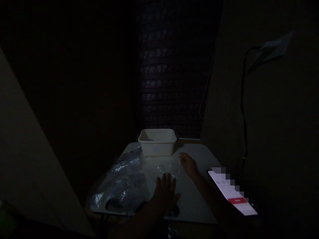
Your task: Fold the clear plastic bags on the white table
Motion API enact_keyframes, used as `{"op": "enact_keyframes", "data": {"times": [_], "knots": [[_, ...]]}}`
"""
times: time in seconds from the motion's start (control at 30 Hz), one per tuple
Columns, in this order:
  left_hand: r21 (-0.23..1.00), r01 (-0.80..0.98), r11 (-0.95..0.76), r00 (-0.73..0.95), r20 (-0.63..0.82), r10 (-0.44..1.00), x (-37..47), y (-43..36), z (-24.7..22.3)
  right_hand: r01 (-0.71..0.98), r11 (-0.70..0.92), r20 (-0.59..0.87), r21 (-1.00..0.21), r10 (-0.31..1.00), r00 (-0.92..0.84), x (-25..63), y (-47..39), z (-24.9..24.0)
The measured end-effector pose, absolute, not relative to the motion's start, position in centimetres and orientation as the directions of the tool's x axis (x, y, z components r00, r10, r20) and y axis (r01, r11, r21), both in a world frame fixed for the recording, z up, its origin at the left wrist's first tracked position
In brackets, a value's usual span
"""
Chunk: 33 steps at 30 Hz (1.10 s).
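In the dim head view, a clear plastic bag [161, 169] lies on the pale table, faint against the surface. My left hand [165, 191] is over its near part, palm down with the fingers spread. Beyond it to the right, my right hand [188, 165] has its fingers bent together at the bag's right edge; the darkness blurs the exact grip. A large heap of crumpled clear plastic bags [124, 182] covers the table's left side.
A white plastic basin [157, 147] with dark side handles stands at the table's [196, 151] back, something clear inside. A lit phone [230, 191] is at the right edge. A dark cable [243, 96] hangs down the right wall, and a patterned blind [169, 73] covers the far side.
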<state>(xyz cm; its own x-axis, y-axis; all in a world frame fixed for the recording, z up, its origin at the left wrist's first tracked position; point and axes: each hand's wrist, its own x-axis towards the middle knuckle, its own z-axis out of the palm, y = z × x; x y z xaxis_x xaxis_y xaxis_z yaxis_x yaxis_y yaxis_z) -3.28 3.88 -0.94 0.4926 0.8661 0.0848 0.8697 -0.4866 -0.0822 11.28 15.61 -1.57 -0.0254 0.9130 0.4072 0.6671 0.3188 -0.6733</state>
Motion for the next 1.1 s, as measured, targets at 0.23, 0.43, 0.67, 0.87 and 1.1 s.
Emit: {"op": "enact_keyframes", "data": {"times": [0.23,0.43,0.67,0.87,1.1], "knots": [[-0.084,0.818,-0.569,0.575,0.089,0.813,-2.7,3.6,-0.6,0.761,0.439,0.331,-0.478,0.892,-0.307,11.2,12.5,-0.5],[-0.053,0.815,-0.577,0.579,0.051,0.814,-2.8,3.1,-1.0,0.759,0.604,0.263,-0.242,0.794,-0.548,11.7,11.4,-1.8],[-0.044,0.821,-0.569,0.571,0.027,0.821,-2.5,2.8,-0.9,0.833,0.544,0.211,-0.104,0.83,-0.516,11.2,13.1,-1.7],[-0.067,0.818,-0.572,0.576,0.07,0.815,-2.5,2.7,-1.1,0.86,0.508,0.228,-0.053,0.844,-0.485,10.6,13.5,-1.5],[-0.025,0.878,-0.477,0.477,0.119,0.871,-2.1,2.4,-1.0,0.773,0.632,0.242,-0.061,0.76,-0.603,11.3,12.3,-1.3]]}}
